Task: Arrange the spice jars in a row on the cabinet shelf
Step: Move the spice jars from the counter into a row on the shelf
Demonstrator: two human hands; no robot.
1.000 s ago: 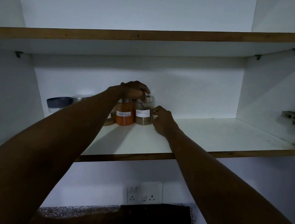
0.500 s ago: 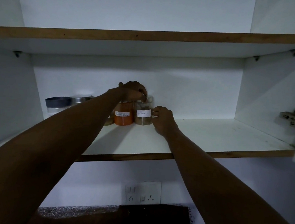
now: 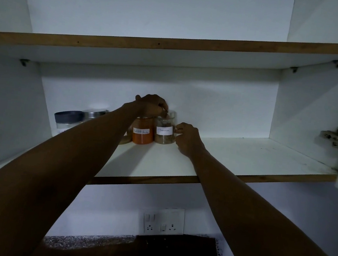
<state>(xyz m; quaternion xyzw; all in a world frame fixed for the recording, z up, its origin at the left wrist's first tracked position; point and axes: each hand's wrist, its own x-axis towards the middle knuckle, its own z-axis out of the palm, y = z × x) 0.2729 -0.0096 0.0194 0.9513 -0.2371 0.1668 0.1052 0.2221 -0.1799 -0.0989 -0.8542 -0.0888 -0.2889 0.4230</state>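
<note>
On the white cabinet shelf a clear jar of brown spice labelled Cinnamon stands upright against an orange jar labelled Red chilli Powder. My left hand rests over the tops of these two jars, fingers curled on the cinnamon jar's lid. My right hand holds the cinnamon jar's right side with thumb and fingers. Further left stand a jar with a dark blue-grey lid and one with a silver lid, partly hidden by my left forearm.
The shelf's right half is bare up to the side wall, where a metal hinge sticks out. An upper shelf edge runs above. Below the cabinet are a wall socket plate and a speckled counter.
Both hands stay on the cinnamon jar; the jar's label has turned to face me more squarely. The jars otherwise hold their places.
</note>
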